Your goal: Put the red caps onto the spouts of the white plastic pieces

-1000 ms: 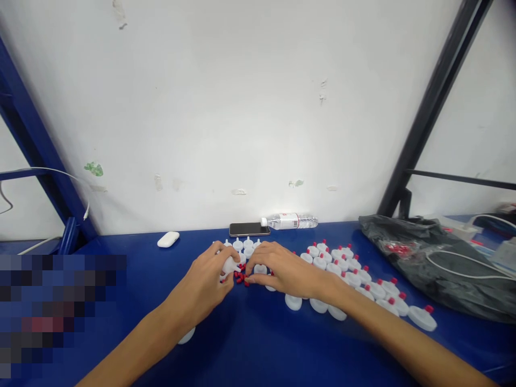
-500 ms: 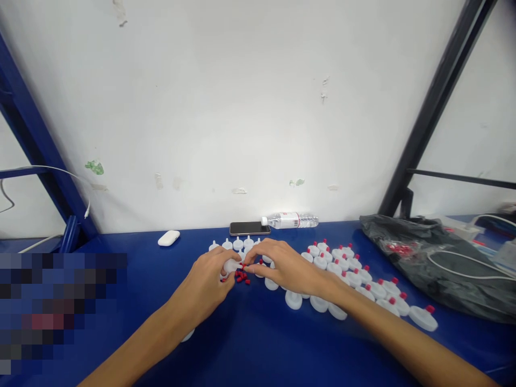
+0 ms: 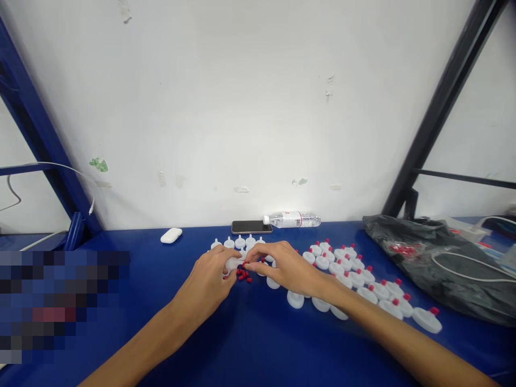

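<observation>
My left hand [image 3: 207, 274] is closed around a translucent white nozzle lid [image 3: 233, 264], its thin spout turned toward the right. At the spout's end, my right hand [image 3: 284, 266] pinches a small red tip cap [image 3: 244, 265]; whether the cap is seated on the spout is hidden by the fingers. Several loose red tip caps [image 3: 243, 276] lie on the blue table just below both hands. Behind them stand several white nozzle lids [image 3: 240, 243] with bare spouts. To the right of my right hand spreads a large group of red-tipped nozzle lids [image 3: 357, 279].
A phone [image 3: 252, 228] and a water bottle [image 3: 292, 220] lie against the wall. A white earphone case [image 3: 171, 235] sits farther left. On the right, a black plastic bag [image 3: 423, 285] carries a clear bag of red pieces [image 3: 404, 249] and a white cable.
The camera view has shifted slightly. Both hands keep nearly the same place and hold, with the spout and the red tip cap still together between them.
</observation>
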`<move>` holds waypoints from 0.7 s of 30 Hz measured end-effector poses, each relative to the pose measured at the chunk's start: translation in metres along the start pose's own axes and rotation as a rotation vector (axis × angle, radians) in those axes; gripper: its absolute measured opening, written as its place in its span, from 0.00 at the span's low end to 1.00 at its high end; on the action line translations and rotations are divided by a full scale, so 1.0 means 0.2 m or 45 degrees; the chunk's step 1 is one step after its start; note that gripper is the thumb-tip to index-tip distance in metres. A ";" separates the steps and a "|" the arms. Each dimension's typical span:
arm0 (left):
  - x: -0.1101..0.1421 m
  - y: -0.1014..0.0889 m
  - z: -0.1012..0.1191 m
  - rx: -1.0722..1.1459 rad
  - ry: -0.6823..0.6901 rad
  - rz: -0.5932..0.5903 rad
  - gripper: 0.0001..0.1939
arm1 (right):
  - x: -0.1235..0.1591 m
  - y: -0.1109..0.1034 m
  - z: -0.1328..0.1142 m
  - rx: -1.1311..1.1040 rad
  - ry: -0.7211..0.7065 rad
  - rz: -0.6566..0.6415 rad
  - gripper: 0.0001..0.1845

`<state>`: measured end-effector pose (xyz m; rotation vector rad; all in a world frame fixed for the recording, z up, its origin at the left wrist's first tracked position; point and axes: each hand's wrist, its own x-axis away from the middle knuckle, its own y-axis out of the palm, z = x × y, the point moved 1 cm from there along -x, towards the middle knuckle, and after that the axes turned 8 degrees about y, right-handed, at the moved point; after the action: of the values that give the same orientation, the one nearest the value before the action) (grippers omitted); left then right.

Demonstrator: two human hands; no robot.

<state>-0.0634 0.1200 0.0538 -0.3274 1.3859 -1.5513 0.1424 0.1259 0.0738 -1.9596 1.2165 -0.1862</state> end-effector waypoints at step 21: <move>-0.01 -0.01 0.02 0.050 -0.128 -0.045 0.12 | -0.01 0.05 0.07 -0.536 0.251 -0.091 0.16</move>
<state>-0.0602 0.1182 0.0586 -0.4026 1.2760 -1.5676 0.1418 0.1326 0.0591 -2.3960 1.3997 -0.1727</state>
